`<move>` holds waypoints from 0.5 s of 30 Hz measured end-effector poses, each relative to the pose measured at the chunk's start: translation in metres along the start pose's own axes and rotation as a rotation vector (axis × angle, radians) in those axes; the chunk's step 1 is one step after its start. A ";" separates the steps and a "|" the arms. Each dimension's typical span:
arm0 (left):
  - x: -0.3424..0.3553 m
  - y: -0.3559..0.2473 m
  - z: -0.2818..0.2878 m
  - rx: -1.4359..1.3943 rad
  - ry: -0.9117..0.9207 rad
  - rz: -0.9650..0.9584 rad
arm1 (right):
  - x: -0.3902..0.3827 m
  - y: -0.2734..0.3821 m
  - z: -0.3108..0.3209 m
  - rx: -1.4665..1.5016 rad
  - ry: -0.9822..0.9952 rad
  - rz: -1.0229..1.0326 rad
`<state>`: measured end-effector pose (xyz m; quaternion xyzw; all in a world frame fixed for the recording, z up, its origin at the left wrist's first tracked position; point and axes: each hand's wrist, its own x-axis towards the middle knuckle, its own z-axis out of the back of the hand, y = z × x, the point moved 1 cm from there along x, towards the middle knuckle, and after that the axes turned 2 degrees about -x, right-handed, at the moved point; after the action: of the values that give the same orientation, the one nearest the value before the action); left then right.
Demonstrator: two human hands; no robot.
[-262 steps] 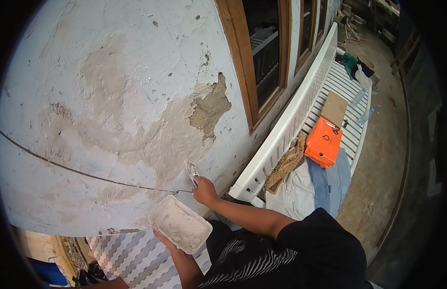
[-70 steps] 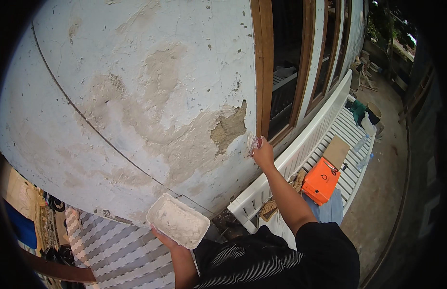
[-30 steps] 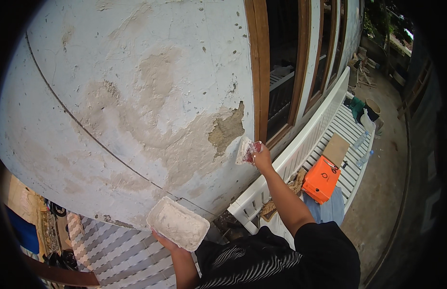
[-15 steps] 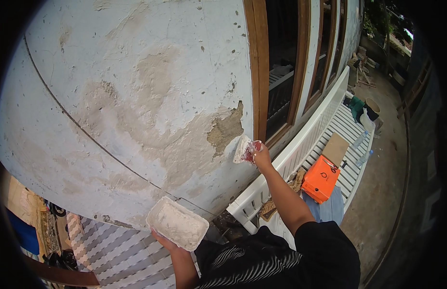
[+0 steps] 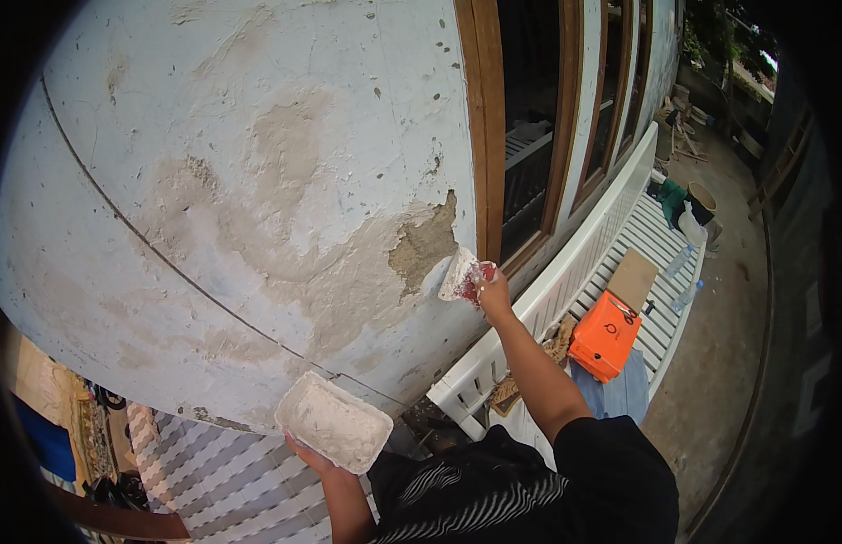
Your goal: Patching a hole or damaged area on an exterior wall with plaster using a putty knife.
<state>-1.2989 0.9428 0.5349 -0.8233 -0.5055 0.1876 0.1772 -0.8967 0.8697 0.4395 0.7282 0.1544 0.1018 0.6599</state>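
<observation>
My right hand grips a putty knife with a red handle, its broad blade smeared with pale paste. The blade is by the wall, just below and right of a bare grey-brown patch where paint has come off; whether it touches the wall I cannot tell. Down at the lower middle, my left hand supports a white rectangular tub of whitish filler, the fingers mostly hidden beneath it. Around the bare patch, the pale blue wall carries beige filled areas and cracks.
A wooden window frame borders the patch on the right. Along the wall stands a white slatted bench, holding an orange box with scissors, a cardboard piece and plastic bottles. A dark cable crosses the wall at left.
Hardly anything differs. The putty knife has shifted very slightly up and left beside the bare patch; the tub stays in my left hand.
</observation>
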 end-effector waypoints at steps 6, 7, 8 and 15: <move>-0.002 0.000 -0.002 -0.002 -0.020 0.007 | -0.013 0.016 -0.008 -0.146 0.097 0.047; -0.001 0.000 -0.003 -0.003 -0.022 0.007 | -0.009 0.012 -0.007 -0.145 0.095 0.048; -0.001 0.000 -0.003 -0.002 -0.021 0.008 | -0.006 0.007 -0.006 -0.035 0.070 0.054; -0.002 -0.001 -0.003 -0.011 -0.045 -0.001 | 0.002 -0.008 -0.006 -0.065 0.025 0.079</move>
<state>-1.2994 0.9410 0.5384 -0.8194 -0.5110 0.2034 0.1615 -0.8975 0.8764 0.4320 0.7107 0.1304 0.1421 0.6766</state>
